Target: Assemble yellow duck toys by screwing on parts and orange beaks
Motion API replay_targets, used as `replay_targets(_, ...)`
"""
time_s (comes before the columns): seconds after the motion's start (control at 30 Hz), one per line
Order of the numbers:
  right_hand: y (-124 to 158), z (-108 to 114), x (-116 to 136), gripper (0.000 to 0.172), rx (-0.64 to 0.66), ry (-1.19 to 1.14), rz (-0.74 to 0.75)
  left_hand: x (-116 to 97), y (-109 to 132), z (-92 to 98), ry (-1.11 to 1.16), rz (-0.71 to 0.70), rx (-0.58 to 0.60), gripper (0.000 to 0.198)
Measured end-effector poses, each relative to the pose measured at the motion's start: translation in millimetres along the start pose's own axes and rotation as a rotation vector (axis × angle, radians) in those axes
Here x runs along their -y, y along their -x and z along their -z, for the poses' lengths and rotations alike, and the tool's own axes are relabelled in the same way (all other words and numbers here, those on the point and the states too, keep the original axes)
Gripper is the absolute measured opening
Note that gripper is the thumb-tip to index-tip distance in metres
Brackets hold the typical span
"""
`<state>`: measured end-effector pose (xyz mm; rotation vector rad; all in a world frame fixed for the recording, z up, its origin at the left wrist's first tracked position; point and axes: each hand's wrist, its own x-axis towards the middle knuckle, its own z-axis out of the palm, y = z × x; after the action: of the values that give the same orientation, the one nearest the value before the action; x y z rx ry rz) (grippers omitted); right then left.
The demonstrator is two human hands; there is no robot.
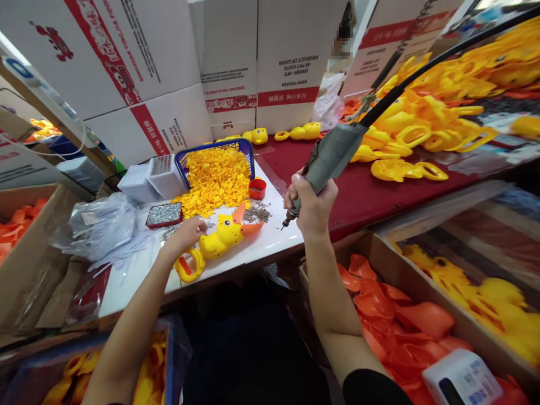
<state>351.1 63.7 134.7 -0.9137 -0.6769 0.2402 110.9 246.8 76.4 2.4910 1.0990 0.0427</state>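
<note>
My right hand (311, 203) is closed around a grey electric screwdriver (327, 160), held tip-down above the white board (261, 242); its black cable runs up to the right. My left hand (189, 232) rests on the board beside a yellow duck-shaped toy (219, 239) with an orange beak, its fingers curled at the toy's back end; what they pinch is hidden. The toy lies on its side, its ring handle (188, 269) toward me. A small pile of screws (257, 214) lies just beyond the beak.
A blue basket (248, 152) spills small yellow parts. Nearby are a red cup (257, 189), a tray of screws (164, 214), white boxes (152, 177), plastic bags (97, 225). Yellow duck shells (409, 135) pile on the red table. Cardboard boxes hold orange pieces (396, 320) and yellow shells (493, 298).
</note>
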Motion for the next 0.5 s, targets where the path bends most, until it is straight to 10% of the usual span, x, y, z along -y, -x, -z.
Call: replay_targets(0.5, 5.6, 4.9, 20.5, 0.037, -0.05, 0.017, -0.109, 22.7, -1.9, -12.8, -0.034, -0.15, -0.122, 0.017)
